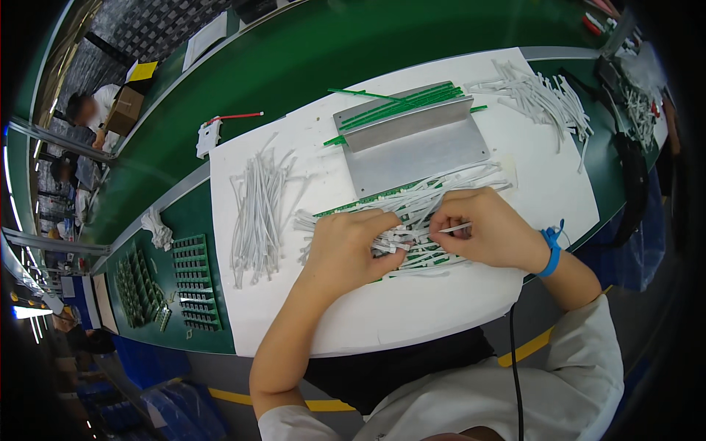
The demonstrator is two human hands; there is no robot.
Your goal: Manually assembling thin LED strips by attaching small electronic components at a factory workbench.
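White sheet (434,305) partly covered; right hand (489,228) pinching white strip (461,227); left hand (342,250) curled, some fingers hidden, hold unclear.

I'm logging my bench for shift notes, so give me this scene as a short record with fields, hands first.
Left hand: at the middle pile; exact grip unclear
Right hand: pinching a thin white strip
Right wrist: blue band
Beyond the pile: metal bracket bearing long green strips
White sheet, left: bundle of white strips
White sheet, far right: fanned white strips
Left of sheet: green circuit boards
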